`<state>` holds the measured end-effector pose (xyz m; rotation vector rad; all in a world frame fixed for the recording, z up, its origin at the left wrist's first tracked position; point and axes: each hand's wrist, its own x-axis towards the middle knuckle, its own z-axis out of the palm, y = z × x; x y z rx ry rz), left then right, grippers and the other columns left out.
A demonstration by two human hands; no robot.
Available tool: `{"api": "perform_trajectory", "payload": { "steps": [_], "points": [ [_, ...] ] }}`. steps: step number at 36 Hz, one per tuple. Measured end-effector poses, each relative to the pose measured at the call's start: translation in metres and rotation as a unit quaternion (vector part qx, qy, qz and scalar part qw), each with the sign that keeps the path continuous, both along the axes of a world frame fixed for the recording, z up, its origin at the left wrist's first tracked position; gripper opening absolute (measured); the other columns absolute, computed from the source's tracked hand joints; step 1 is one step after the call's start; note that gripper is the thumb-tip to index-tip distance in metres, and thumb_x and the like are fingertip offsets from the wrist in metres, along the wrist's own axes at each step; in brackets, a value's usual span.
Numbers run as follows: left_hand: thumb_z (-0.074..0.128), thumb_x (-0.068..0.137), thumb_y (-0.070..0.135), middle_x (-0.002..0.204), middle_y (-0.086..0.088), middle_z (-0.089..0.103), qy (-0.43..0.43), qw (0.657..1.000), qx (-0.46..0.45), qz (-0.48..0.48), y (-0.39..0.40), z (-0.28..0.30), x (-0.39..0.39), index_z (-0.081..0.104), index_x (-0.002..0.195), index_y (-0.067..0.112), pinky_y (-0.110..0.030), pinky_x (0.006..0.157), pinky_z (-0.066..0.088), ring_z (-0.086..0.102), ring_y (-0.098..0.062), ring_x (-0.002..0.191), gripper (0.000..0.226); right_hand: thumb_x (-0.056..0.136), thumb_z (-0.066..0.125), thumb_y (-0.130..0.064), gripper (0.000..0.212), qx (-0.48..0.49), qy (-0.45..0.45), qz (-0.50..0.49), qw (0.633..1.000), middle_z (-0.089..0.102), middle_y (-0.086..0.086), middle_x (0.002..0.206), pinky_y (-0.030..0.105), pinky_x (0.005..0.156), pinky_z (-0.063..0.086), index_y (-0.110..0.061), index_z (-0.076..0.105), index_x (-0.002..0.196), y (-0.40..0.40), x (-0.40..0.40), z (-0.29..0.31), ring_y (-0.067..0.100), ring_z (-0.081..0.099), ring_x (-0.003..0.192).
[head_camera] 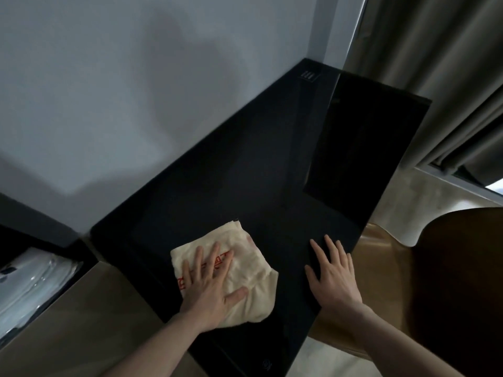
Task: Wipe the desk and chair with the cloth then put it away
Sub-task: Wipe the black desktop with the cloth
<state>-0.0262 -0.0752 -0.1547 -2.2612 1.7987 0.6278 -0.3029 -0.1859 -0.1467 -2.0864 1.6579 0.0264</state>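
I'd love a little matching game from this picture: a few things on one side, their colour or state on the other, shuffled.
Things:
1. cloth
2. desk
3. right hand
4. curtain

States:
a. lies flat on the bare desk
b. hangs in folds at the upper right
c. cream, pressed under the left hand
d. black and glossy

Pairs: 1-c, 2-d, 3-a, 4-b

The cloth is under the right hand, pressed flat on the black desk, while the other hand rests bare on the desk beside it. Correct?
Not quite. The head view shows the left hand pressing the cloth flat on the black desk. The right hand is the bare one, resting flat on the desk beside it.
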Motion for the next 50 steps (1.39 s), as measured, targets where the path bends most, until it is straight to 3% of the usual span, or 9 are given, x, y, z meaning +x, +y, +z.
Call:
{"api": "perform_trajectory", "payload": {
  "steps": [6,20,27,32,43,50],
  "points": [
    [0.015,0.085,0.091,0.149,0.010,-0.056,0.012,1.000,0.009,-0.001,-0.031,-0.003,-0.002,-0.035,0.148,0.043,-0.059,0.116,-0.025,-0.049,-0.029,0.140,0.093,0.102,0.038,-0.053,0.065,0.002,-0.001,-0.049,0.999,-0.002,0.000,0.169,0.052,0.125,0.002,-0.035,0.012,0.160,-0.031,-0.008,0.000,0.027,-0.010,0.155],
    [0.015,0.084,0.091,0.151,0.007,-0.054,0.031,0.999,0.040,0.014,-0.120,0.002,-0.036,-0.033,0.151,0.042,-0.063,0.117,-0.023,-0.049,-0.031,0.140,0.096,0.104,0.041,-0.047,0.064,-0.004,-0.022,-0.058,0.998,0.000,0.003,0.169,0.043,0.125,0.001,-0.031,0.015,0.160,-0.112,-0.037,-0.002,0.025,-0.010,0.155],
    [0.013,0.082,0.091,0.149,0.009,-0.056,0.028,0.998,0.036,0.053,-0.173,0.000,-0.065,-0.037,0.144,0.044,-0.062,0.118,-0.021,-0.046,-0.031,0.142,0.093,0.105,0.039,-0.046,0.062,-0.011,-0.032,-0.058,0.998,0.001,0.004,0.168,0.047,0.126,0.004,-0.028,0.016,0.160,-0.181,-0.070,-0.005,0.026,-0.009,0.154],
    [0.011,0.081,0.090,0.146,0.008,-0.055,0.019,0.996,0.042,0.076,-0.215,0.000,-0.084,-0.034,0.150,0.041,-0.062,0.119,-0.017,-0.039,-0.034,0.147,0.095,0.105,0.036,-0.045,0.060,-0.023,-0.038,-0.056,0.997,0.002,0.002,0.168,0.048,0.126,0.006,-0.028,0.016,0.159,-0.224,-0.089,-0.011,0.024,-0.009,0.154],
    [0.012,0.084,0.089,0.156,0.005,-0.048,0.017,0.997,0.030,0.066,-0.292,-0.001,-0.092,-0.041,0.142,0.042,-0.063,0.120,-0.016,-0.038,-0.034,0.147,0.091,0.104,0.029,-0.046,0.059,-0.061,-0.050,-0.074,0.994,0.002,-0.002,0.167,0.050,0.126,0.000,-0.032,0.013,0.159,-0.254,-0.087,-0.027,0.018,-0.015,0.154],
    [0.015,0.083,0.089,0.158,0.005,-0.045,0.020,0.999,0.023,0.042,-0.331,-0.001,-0.092,-0.032,0.152,0.041,-0.062,0.119,-0.018,-0.037,-0.034,0.148,0.095,0.103,0.029,-0.052,0.060,-0.058,-0.018,-0.037,0.997,0.002,-0.007,0.166,0.053,0.122,-0.014,-0.033,0.016,0.158,-0.273,-0.095,-0.025,0.018,-0.013,0.154]
  ]
}}
